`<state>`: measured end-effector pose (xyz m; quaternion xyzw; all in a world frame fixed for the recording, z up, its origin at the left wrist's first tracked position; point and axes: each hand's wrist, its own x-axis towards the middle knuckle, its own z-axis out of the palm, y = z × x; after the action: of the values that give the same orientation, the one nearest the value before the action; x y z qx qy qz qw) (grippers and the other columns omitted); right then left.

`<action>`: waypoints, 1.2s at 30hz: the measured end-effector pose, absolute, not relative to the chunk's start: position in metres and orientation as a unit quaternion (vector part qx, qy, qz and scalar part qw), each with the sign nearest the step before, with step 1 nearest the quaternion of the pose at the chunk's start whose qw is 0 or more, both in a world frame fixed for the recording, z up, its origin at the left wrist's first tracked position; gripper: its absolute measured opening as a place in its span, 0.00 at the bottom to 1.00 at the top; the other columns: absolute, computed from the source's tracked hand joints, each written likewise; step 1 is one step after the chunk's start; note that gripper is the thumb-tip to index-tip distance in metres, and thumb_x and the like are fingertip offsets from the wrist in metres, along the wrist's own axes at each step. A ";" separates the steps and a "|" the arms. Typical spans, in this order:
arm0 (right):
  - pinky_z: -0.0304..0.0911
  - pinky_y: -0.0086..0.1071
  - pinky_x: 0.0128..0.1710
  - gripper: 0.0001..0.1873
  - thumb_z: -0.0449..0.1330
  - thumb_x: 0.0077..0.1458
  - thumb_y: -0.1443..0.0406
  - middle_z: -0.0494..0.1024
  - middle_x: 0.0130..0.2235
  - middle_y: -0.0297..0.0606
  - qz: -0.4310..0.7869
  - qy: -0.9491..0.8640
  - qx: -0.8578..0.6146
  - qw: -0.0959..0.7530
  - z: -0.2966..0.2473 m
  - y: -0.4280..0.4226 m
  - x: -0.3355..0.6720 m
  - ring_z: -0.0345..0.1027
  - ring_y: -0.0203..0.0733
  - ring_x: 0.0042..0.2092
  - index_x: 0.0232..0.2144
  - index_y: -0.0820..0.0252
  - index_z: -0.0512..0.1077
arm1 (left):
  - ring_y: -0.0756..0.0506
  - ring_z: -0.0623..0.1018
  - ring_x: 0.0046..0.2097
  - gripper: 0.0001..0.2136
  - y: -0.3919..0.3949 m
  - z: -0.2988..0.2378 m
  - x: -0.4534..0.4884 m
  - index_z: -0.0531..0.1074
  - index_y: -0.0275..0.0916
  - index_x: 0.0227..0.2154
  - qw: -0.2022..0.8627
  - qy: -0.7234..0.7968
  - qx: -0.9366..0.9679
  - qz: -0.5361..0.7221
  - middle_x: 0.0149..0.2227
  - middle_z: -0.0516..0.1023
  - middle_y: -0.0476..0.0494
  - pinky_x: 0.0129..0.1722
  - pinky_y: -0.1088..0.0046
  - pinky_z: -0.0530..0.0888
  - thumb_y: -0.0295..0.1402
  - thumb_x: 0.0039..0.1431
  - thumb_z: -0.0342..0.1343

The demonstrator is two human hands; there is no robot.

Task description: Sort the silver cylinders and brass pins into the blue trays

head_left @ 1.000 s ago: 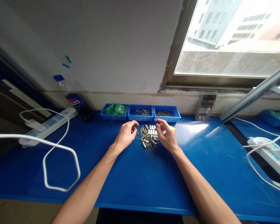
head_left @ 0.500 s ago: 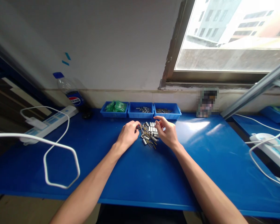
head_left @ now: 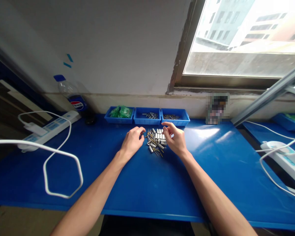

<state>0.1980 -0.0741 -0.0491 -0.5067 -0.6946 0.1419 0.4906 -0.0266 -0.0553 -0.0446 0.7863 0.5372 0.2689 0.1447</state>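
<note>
1. Surface: blue bench top point(head_left: 147, 190), its far edge running along a wall under a window point(head_left: 245, 39).
2. Pile of small metal parts point(head_left: 156, 141) lies on the bench near the middle of the far edge, just short of the trays. It mixes pale short cylinders with thin brass-coloured pins (too small to count or sort by eye).
3. Left hand point(head_left: 132, 141): palm down, fingers curled in, fingertips at the pile's left margin. Thumb and forefinger are drawn close together; I cannot tell whether a piece is pinched between them.
4. Right hand point(head_left: 176, 141): at the pile's right margin, fingers loosely apart, forefinger stretched out over the far side of the pile. Nothing visible in its grasp.
5. The two hands flank the pile, one on each side, forearms reaching in from the near edge.
6. Three blue trays sit side by side against the far edge, touching one another:
   - left tray point(head_left: 118, 120) holds green bags point(head_left: 121, 112);
   - middle tray point(head_left: 147, 121) holds a few pale cylinders;
   - right tray point(head_left: 175, 122) holds dark thin pins.
7. Far-left corner: a plastic bottle point(head_left: 72, 96) with a blue cap, against the wall.
8. Left end: a white power strip point(head_left: 50, 126) with a looping white cable point(head_left: 61, 164) lying across the bench.
9. Right end: a second power strip point(head_left: 288, 162), well apart from the hands.
</note>
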 end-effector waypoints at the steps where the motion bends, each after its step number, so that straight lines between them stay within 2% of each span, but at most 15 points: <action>1: 0.62 0.30 0.30 0.14 0.54 0.68 0.61 0.79 0.29 0.33 0.143 -0.694 -0.507 0.490 -0.049 -0.074 0.198 0.69 0.35 0.26 0.49 0.57 0.75 | 0.45 0.81 0.39 0.12 -0.055 -0.045 -0.028 0.78 0.39 0.42 0.149 0.542 0.782 0.268 0.41 0.82 0.41 0.42 0.70 0.77 0.21 0.58 0.55; 18: 0.60 0.29 0.26 0.14 0.54 0.67 0.60 0.79 0.28 0.33 0.144 -0.694 -0.513 0.484 -0.050 -0.075 0.196 0.68 0.35 0.25 0.49 0.56 0.75 | 0.46 0.81 0.36 0.20 -0.051 -0.048 -0.030 0.76 0.41 0.47 0.139 0.551 0.769 0.292 0.37 0.82 0.45 0.38 0.74 0.76 0.18 0.52 0.54; 22: 0.61 0.29 0.28 0.13 0.54 0.67 0.61 0.78 0.28 0.32 0.145 -0.701 -0.505 0.482 -0.048 -0.075 0.195 0.67 0.35 0.25 0.48 0.56 0.75 | 0.46 0.80 0.37 0.16 -0.051 -0.049 -0.030 0.77 0.39 0.43 0.141 0.545 0.774 0.289 0.37 0.81 0.44 0.39 0.72 0.77 0.19 0.53 0.54; 25: 0.61 0.29 0.29 0.13 0.54 0.67 0.61 0.77 0.28 0.32 0.146 -0.698 -0.508 0.483 -0.047 -0.075 0.195 0.67 0.35 0.25 0.48 0.56 0.75 | 0.43 0.80 0.43 0.11 -0.053 -0.045 -0.031 0.78 0.39 0.40 0.106 0.522 0.794 0.293 0.41 0.81 0.41 0.47 0.67 0.77 0.22 0.57 0.55; 27: 0.61 0.29 0.28 0.13 0.54 0.67 0.61 0.77 0.28 0.32 0.145 -0.697 -0.509 0.483 -0.047 -0.075 0.196 0.67 0.35 0.25 0.48 0.56 0.75 | 0.41 0.79 0.47 0.09 -0.054 -0.042 -0.031 0.79 0.39 0.41 0.099 0.503 0.803 0.305 0.43 0.81 0.40 0.51 0.65 0.77 0.26 0.60 0.56; 31: 0.60 0.29 0.28 0.13 0.54 0.67 0.61 0.77 0.27 0.31 0.143 -0.699 -0.508 0.482 -0.049 -0.075 0.197 0.67 0.35 0.25 0.48 0.56 0.76 | 0.42 0.80 0.45 0.09 -0.055 -0.040 -0.031 0.80 0.39 0.43 0.142 0.491 0.813 0.278 0.44 0.81 0.40 0.47 0.67 0.78 0.31 0.63 0.58; 36: 0.60 0.29 0.28 0.13 0.54 0.67 0.60 0.77 0.27 0.32 0.143 -0.699 -0.510 0.481 -0.048 -0.075 0.196 0.67 0.35 0.25 0.47 0.56 0.76 | 0.43 0.81 0.41 0.11 -0.053 -0.045 -0.029 0.80 0.39 0.42 0.152 0.509 0.811 0.247 0.42 0.82 0.41 0.44 0.69 0.77 0.25 0.61 0.56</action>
<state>0.1958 -0.0749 -0.0483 -0.5104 -0.6986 0.1426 0.4806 -0.0292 -0.0530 -0.0451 0.8105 0.5090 0.2465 0.1523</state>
